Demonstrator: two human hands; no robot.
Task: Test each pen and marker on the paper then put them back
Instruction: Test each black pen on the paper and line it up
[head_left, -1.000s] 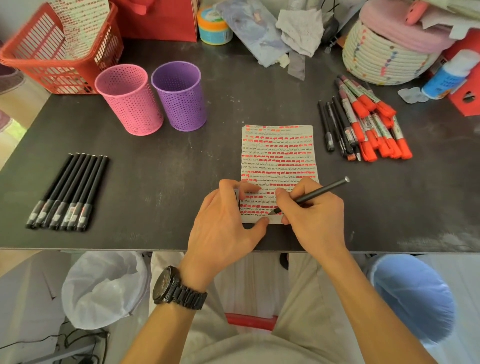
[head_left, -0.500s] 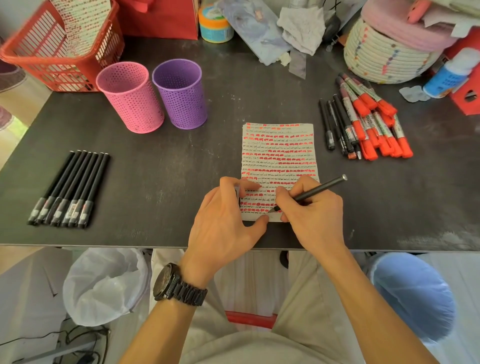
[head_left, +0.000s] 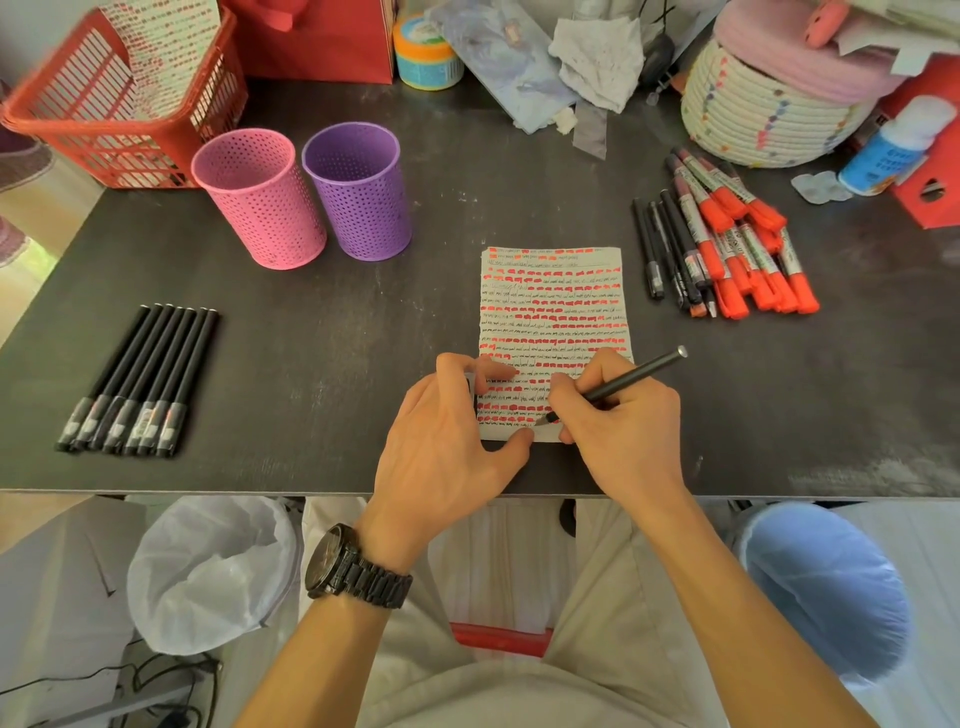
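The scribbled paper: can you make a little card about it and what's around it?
paper: white sheet covered in red and black marks, flat on dark table
right hand: grips thin black pen, tip at the bottom rows
left hand: presses the sheet's lower left edge
left side: row of black capped pens
right side: pile of orange-capped markers
cups: pink perforated cup, purple perforated cup, upright
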